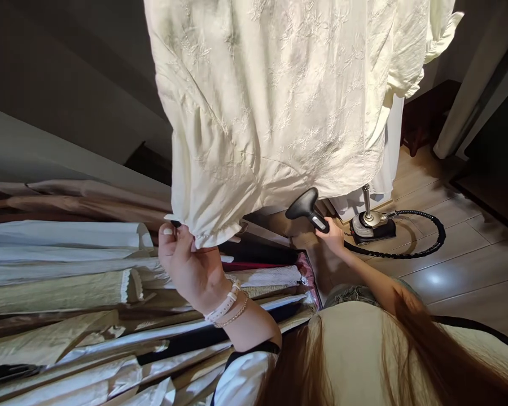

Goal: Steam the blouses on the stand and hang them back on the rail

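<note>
From the head camera, the person's left hand (pixel 190 262) is pinching the lower hem of a cream embroidered blouse (pixel 262 101) in a narrow grip, its fingertips closing on the gathered edge. The blouse is hanging down from beyond the top of the view, its long axis running almost straight toward that hand, with most of the cloth lying above and ahead of it. The right hand (pixel 332 237) is wrapping around the handle of a black garment steamer head (pixel 307 206), which is sitting just below the hem, near the cloth but apparently not touching it. The steamer's base (pixel 372 228) and looped black hose (pixel 410 251) are resting on the wood-look floor (pixel 452 265) to the right, while a row of pale garments (pixel 68 287) is crowding the left side.
</note>
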`<state>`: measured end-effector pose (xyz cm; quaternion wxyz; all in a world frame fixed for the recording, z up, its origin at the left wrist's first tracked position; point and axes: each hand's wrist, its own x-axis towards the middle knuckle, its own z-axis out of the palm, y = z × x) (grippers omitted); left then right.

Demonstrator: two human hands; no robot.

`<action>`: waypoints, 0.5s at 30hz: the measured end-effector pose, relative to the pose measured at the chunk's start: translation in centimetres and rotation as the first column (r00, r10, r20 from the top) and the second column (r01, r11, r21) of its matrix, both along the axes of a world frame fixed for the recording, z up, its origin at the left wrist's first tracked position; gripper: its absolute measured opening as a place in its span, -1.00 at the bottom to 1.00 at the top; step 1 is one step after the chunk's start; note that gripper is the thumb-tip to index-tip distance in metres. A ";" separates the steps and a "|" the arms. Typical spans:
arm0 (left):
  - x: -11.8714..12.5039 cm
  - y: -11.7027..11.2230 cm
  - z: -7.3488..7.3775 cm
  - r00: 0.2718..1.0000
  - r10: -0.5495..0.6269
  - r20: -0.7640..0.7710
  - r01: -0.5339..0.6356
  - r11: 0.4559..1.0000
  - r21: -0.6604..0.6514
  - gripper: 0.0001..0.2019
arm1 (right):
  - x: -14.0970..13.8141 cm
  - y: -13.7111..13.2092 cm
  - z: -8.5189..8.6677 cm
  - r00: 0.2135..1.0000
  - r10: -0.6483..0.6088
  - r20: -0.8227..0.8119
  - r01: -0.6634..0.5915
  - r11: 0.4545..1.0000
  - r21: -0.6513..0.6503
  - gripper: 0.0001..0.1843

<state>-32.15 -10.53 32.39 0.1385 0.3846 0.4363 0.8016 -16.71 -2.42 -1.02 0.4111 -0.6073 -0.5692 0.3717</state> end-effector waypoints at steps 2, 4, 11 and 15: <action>0.1 -0.1 -0.1 1.000 0.016 -0.011 -0.016 1.000 -0.007 -0.55 | 0.2 -0.2 -0.3 1.000 -0.011 -0.016 0.011 1.000 0.019 -0.43; 0.1 -0.2 -0.4 0.999 0.032 -0.024 -0.033 0.999 -0.020 -0.56 | 0.1 0.2 -0.2 1.000 -0.011 -0.030 0.013 0.997 0.080 -0.44; 0.1 -0.2 -1.0 0.999 -0.029 -0.042 0.028 0.999 -0.026 -0.54 | 1.4 0.9 -2.3 0.992 0.106 0.071 -0.106 0.994 -0.002 -0.47; -0.9 1.5 -2.1 0.999 0.002 -0.052 -0.001 1.000 0.007 -0.51 | 5.0 0.0 -5.3 0.995 0.038 0.092 -0.030 0.995 -0.093 -0.49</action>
